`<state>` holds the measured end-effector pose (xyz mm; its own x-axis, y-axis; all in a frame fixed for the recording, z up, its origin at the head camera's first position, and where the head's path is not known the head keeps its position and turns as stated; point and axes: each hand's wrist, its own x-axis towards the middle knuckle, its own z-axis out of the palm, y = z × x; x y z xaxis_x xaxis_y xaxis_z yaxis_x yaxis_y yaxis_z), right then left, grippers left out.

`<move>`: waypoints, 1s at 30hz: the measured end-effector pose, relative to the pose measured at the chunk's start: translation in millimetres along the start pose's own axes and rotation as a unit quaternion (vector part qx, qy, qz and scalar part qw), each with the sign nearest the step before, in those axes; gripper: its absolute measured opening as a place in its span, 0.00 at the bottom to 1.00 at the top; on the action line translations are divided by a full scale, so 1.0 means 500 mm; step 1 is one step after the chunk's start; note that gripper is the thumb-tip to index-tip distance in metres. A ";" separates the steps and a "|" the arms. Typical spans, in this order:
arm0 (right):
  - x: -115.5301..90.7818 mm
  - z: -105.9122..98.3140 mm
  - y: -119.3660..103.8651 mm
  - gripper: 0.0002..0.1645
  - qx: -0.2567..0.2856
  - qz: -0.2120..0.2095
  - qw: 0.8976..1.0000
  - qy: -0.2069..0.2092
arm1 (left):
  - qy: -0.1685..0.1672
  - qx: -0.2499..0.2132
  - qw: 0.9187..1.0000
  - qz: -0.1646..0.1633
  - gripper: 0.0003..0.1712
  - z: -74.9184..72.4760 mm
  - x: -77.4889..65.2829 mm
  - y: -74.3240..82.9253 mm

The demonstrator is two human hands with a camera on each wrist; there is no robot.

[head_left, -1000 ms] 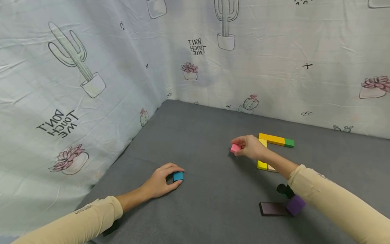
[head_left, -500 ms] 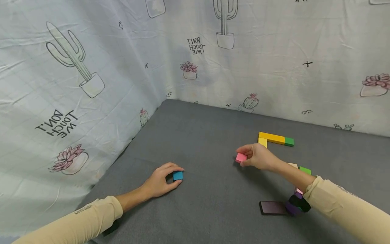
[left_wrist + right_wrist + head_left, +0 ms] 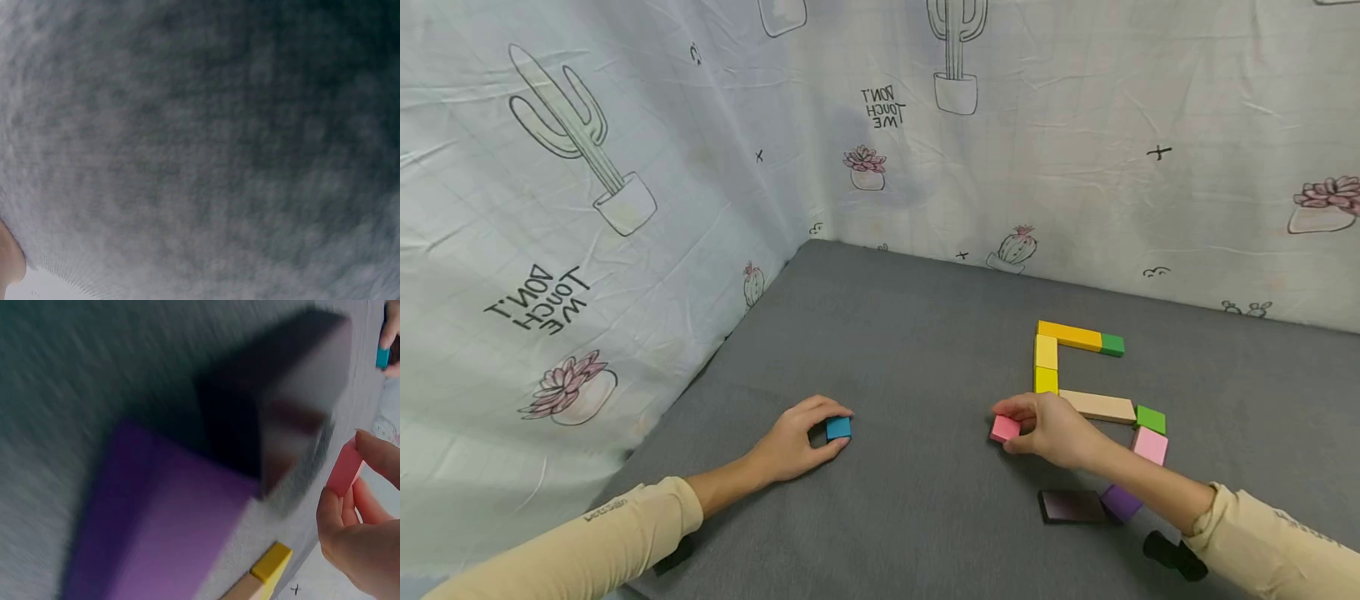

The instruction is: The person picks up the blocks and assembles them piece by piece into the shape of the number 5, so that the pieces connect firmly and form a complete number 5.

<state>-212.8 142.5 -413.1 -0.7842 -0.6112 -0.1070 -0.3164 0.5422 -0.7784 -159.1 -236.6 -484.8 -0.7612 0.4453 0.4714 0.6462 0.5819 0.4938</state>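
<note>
My left hand [image 3: 797, 442] lies on the grey cloth with its thumb and fingers around a small blue block [image 3: 838, 428]. In the left wrist view only a bit of skin shows at the lower left edge, and the block is out of sight. Further right, my right hand [image 3: 1060, 429] pinches a coral-pink block [image 3: 1005, 429] between thumb and fingertips, close over the cloth. The right wrist view shows that same pink block [image 3: 345, 467] gripped at its ends. Just in front of this hand lies a dark brown block [image 3: 1071, 507], with a purple block [image 3: 1120, 503] touching its right end.
Beyond the right hand, a bent line of blocks runs from a dark green block [image 3: 1112, 345] through orange [image 3: 1071, 335], yellow [image 3: 1046, 381], beige [image 3: 1097, 407] and bright green [image 3: 1152, 419] to light pink [image 3: 1150, 446]. A printed curtain [image 3: 1075, 167] closes off the back and left.
The right hand has moved toward me and slightly right with the pink block, uncovering more of the yellow and beige blocks. The left hand stays on the blue block.
</note>
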 end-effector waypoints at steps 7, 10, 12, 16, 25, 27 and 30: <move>-0.029 0.024 0.000 0.25 -0.035 -0.021 0.999 -0.004 | -0.002 0.007 1.000 -0.015 0.21 -0.001 -0.004 0.001; -0.040 0.030 -0.001 0.25 -0.061 -0.030 0.998 -0.002 | -0.002 0.008 1.000 -0.018 0.21 -0.001 -0.004 0.001; -0.047 0.034 -0.001 0.25 -0.076 -0.038 0.996 0.000 | -0.002 0.007 1.000 -0.018 0.21 0.000 -0.002 0.000; -0.062 0.040 0.003 0.24 -0.087 -0.049 0.995 0.007 | -0.003 0.002 1.000 -0.013 0.21 0.000 0.002 0.001; -0.082 0.054 0.009 0.24 -0.105 -0.085 0.991 0.018 | -0.001 0.007 1.000 -0.011 0.21 -0.001 0.004 0.003; -0.085 0.055 0.009 0.24 -0.108 -0.085 0.990 0.019 | -0.002 0.007 1.000 -0.012 0.21 0.000 0.004 0.004; -0.090 0.056 0.010 0.24 -0.114 -0.085 0.990 0.022 | -0.001 0.006 1.000 -0.011 0.21 -0.001 0.004 0.005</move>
<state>-164.3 156.5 -429.6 -0.7300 -0.6820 0.0450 -0.5547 0.5527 -0.6219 -158.8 -234.5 -482.1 -0.7752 0.4334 0.4596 0.6287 0.5999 0.4948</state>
